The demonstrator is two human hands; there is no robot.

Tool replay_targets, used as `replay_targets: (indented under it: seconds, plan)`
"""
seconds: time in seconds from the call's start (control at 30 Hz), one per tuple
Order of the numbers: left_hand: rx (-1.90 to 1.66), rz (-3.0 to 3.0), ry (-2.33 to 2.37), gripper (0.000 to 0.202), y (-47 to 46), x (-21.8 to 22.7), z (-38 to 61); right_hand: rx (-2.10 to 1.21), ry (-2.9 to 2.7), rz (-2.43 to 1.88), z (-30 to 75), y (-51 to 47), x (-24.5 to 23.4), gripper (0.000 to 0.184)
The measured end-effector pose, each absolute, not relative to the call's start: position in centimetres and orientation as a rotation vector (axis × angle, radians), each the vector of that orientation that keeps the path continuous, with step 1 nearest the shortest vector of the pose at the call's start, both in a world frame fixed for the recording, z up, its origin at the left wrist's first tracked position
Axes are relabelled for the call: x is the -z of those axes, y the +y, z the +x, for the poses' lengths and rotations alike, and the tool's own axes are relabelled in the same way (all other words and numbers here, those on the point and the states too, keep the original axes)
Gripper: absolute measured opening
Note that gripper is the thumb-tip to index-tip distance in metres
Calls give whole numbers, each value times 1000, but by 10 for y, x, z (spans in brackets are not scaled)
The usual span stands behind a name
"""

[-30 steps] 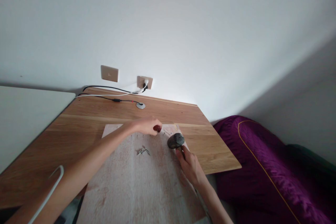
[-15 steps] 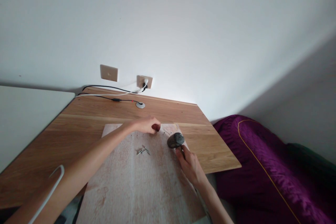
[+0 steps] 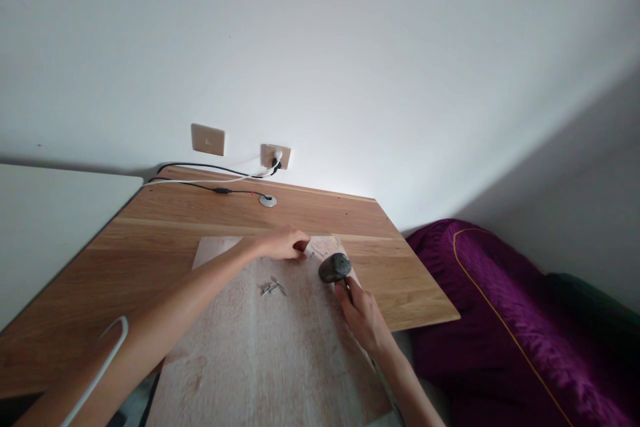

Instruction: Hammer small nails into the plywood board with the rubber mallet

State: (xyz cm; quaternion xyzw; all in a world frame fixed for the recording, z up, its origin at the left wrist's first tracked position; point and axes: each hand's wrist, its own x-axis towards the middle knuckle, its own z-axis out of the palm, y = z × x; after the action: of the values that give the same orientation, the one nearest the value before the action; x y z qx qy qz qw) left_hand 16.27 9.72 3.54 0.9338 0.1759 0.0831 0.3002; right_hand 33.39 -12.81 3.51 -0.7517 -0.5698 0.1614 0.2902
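My right hand (image 3: 361, 312) is wrapped round the handle of a mallet with a dark, rounded head (image 3: 335, 267). The mallet head is over the right part of a pale, worn wooden board (image 3: 260, 353). Near the board's far edge, my left hand (image 3: 284, 243) has its fingers curled in a pinch; what is between the fingertips, if anything, is too small to make out. Just right of those fingertips, small nails (image 3: 314, 254) appear to stand in the board. A small pile of several loose metal nails (image 3: 273, 287) lies on the board, nearer to me.
The board lies on a wooden desk (image 3: 420, 287) against a white wall. Black and white cables (image 3: 210, 180) run along the back to a wall socket (image 3: 275, 155). A white panel (image 3: 60, 227) stands at left; purple fabric (image 3: 465, 320) covers something at right.
My left hand has shifted slightly to the right and a little toward me along the board's far edge. My right hand and the mallet have stayed practically still.
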Motion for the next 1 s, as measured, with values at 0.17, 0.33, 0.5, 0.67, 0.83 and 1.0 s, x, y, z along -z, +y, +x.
replay_targets:
  seconds: [0.17, 0.33, 0.5, 0.67, 0.83, 1.0]
  plan:
    - [-223, 2368, 373, 7, 106, -31, 162, -458, -1529, -2012, 336, -128, -33, 33]
    - [-219, 2322, 278, 8, 113, -27, 160, -472, -1530, -2024, 336, -128, -33, 32]
    - [-168, 2263, 305, 22, 114, -28, 159, -487, -1528, -2036, 336, -129, -34, 33]
    - [-202, 2237, 375, 26, 112, -28, 159, -479, -1529, -2039, 335, -128, -35, 32]
    - [-253, 2217, 417, 19, 111, -23, 160, -489, -1530, -2052, 335, -127, -35, 34]
    - [-268, 2165, 436, 20, 112, -19, 160, -479, -1531, -2048, 335, -128, -33, 36]
